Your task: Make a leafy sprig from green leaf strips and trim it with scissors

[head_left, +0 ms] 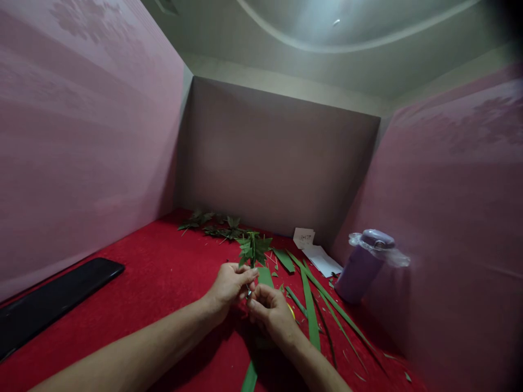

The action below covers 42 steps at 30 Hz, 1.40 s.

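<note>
My left hand (pixel 232 284) is closed around the lower end of an upright bundle of green lobed leaves (pixel 253 249). The leaves fan out above my thumb and fingers. Just below and to the right, my right hand (pixel 270 309) is pinched at the bottom of the bundle, close against my left fingers. A small pale bit shows between the hands, too small to name. Part of a yellow round thing (pixel 291 311) peeks out behind my right hand. Long green leaf strips (pixel 311 307) lie to the right of my hands.
More lobed leaves (pixel 223 231) lie at the back of the red cloth (pixel 163 272). A lidded purple container (pixel 362 269) with clear plastic stands at right, near white papers (pixel 321 258). A black flat object (pixel 57 299) lies at left. Pink walls (pixel 90 141) enclose both sides.
</note>
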Each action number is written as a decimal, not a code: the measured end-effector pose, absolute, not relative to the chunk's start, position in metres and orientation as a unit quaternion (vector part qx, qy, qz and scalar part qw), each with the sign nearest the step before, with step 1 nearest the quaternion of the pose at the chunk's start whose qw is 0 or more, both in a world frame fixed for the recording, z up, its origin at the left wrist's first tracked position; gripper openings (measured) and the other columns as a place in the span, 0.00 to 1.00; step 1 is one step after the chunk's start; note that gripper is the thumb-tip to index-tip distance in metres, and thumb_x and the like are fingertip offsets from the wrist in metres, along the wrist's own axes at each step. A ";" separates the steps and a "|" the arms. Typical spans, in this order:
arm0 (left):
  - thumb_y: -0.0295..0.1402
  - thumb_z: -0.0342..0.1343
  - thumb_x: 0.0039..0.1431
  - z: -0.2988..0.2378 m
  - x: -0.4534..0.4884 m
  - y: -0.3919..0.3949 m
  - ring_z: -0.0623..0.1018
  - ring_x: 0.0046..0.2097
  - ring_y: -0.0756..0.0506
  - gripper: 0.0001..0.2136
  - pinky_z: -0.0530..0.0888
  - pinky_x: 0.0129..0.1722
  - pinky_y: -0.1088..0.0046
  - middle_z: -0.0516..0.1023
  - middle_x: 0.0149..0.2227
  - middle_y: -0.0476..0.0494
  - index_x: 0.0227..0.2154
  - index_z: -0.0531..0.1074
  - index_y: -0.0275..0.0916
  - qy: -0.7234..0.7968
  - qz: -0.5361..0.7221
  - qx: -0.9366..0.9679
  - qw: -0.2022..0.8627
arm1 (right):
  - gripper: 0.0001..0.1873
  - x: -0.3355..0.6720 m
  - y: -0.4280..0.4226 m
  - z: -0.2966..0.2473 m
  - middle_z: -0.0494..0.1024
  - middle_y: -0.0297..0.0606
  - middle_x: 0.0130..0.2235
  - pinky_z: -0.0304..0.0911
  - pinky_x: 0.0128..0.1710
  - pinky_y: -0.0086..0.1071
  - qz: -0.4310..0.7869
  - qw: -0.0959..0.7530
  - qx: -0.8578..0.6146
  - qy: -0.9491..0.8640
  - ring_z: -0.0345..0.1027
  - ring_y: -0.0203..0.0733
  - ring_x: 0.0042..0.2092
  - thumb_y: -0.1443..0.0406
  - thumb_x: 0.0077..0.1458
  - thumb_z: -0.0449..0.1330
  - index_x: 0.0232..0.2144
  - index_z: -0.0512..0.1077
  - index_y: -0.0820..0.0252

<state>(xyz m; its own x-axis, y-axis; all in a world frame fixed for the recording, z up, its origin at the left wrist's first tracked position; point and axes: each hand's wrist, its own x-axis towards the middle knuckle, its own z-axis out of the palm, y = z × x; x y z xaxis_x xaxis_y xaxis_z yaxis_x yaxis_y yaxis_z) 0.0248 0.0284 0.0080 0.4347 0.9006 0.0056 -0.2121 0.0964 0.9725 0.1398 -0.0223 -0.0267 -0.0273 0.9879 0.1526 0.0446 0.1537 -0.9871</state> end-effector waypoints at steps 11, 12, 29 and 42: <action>0.39 0.64 0.38 0.002 0.025 0.028 0.66 0.13 0.53 0.14 0.57 0.14 0.79 0.68 0.12 0.52 0.18 0.68 0.34 0.330 0.392 0.502 0.696 | 0.17 0.137 -0.022 -0.021 0.70 0.29 0.20 0.45 0.14 0.22 0.469 0.562 -0.433 -0.527 0.52 0.26 0.15 0.54 0.44 0.62 0.28 0.69 0.63; 0.40 0.64 0.38 0.000 0.025 0.028 0.66 0.14 0.53 0.14 0.57 0.14 0.79 0.68 0.13 0.51 0.18 0.69 0.33 0.328 0.388 0.501 0.701 | 0.16 0.137 -0.022 -0.020 0.69 0.29 0.21 0.46 0.14 0.22 0.471 0.566 -0.431 -0.521 0.52 0.26 0.15 0.55 0.44 0.62 0.27 0.69 0.63; 0.39 0.64 0.39 -0.006 0.028 0.031 0.66 0.19 0.54 0.13 0.61 0.20 0.79 0.68 0.16 0.52 0.20 0.72 0.33 0.298 0.381 0.497 0.720 | 0.14 0.143 -0.022 -0.019 0.71 0.34 0.23 0.55 0.25 0.23 0.579 0.623 -0.364 -0.379 0.60 0.31 0.25 0.59 0.42 0.66 0.25 0.74 0.67; 0.35 0.64 0.42 0.001 0.026 0.025 0.69 0.22 0.54 0.10 0.65 0.25 0.79 0.73 0.20 0.48 0.24 0.76 0.32 0.227 0.395 0.504 0.733 | 0.03 0.143 -0.025 -0.014 0.70 0.30 0.25 0.57 0.30 0.24 0.620 0.651 -0.267 -0.345 0.62 0.31 0.27 0.68 0.46 0.62 0.25 0.71 0.64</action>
<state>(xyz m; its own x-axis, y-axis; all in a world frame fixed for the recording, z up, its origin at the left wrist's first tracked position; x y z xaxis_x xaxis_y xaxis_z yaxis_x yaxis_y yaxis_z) 0.0263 0.0245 0.0009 0.5843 0.8089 0.0653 -0.3506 0.1791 0.9192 0.1429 -0.0253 -0.0142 -0.0086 0.9929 0.1183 -0.6236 0.0871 -0.7769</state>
